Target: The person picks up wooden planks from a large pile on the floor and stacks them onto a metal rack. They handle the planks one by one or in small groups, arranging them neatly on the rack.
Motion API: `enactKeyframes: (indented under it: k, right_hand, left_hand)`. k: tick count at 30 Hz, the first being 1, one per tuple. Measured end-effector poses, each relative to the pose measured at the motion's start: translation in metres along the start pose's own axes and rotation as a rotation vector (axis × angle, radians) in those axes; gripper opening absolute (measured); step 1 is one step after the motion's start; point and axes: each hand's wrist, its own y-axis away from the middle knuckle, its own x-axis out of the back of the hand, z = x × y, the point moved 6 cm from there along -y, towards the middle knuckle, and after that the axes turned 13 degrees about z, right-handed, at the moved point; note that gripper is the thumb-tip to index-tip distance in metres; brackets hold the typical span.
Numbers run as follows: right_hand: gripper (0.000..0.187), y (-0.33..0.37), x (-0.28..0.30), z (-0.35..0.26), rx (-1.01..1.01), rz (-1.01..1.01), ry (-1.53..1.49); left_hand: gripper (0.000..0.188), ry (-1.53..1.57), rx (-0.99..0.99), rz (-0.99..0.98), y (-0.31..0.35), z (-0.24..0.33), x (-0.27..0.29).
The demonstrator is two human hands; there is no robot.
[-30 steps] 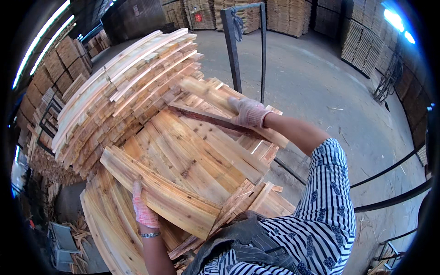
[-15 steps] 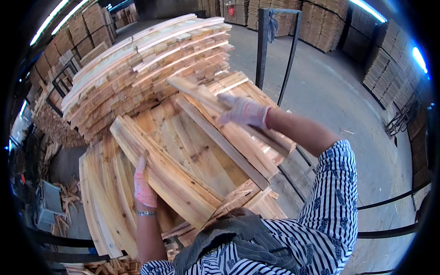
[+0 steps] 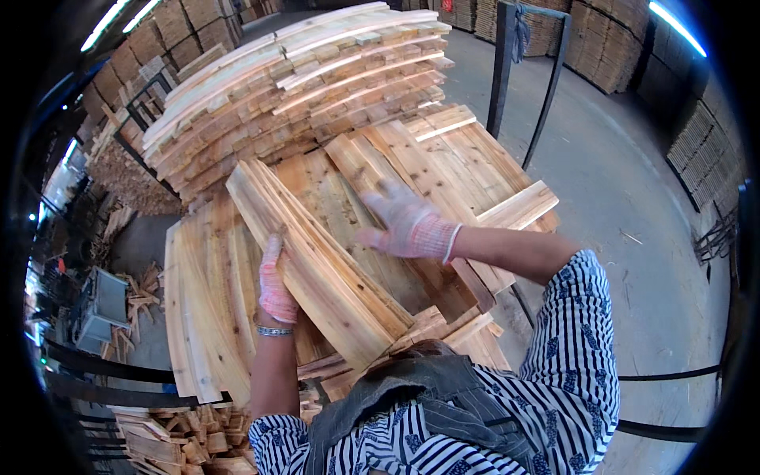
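My left hand [image 3: 277, 286], in a pinkish knit glove, grips the left edge of a bundle of wooden boards [image 3: 317, 265]. The bundle stands tilted on its edges in front of me, several boards thick. My right hand [image 3: 408, 222], in a similar glove, is empty, its fingers spread and slightly blurred. It hovers over a long board [image 3: 366, 170] lying to the right of the bundle; whether it touches the wood I cannot tell. Wider boards lie flat beneath, and a short light-coloured wooden strip [image 3: 518, 204] crosses them at the right.
A tall layered stack of planks [image 3: 301, 87] stands behind the work surface. A dark metal frame [image 3: 502, 71] rises at the far right of the boards. Wood offcuts [image 3: 194, 439] lie at the lower left, near a grey metal box [image 3: 103, 305]. More plank stacks line the walls.
My right hand has let go of the narrow board it held and now has its fingers spread. My left hand still holds the bundle. The whole view has shifted somewhat.
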Motion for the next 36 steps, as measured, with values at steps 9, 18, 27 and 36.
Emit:
enactKeyframes:
  k: [9, 18, 27, 36]
  right_hand:
    - [0.105, -0.004, 0.018, -0.017, -0.217, -0.080, -0.975]
    - [0.068, 0.010, 0.110, 0.170, -0.374, 0.041, -0.930]
    - [0.076, 0.011, 0.058, 0.256, -0.649, -0.192, -0.578]
    - [0.094, 0.001, 0.056, 0.223, -0.640, -0.368, -0.290]
  left_hand:
    - [0.066, 0.022, -0.218, -0.106, 0.027, 0.002, -0.105]
    - [0.071, -1.511, -0.724, 0.054, -0.059, 0.033, -0.050]
    - [0.068, -1.999, -0.813, 0.055, -0.071, -0.004, -0.010]
    - [0.066, -1.981, -0.761, 0.072, -0.072, -0.004, -0.016]
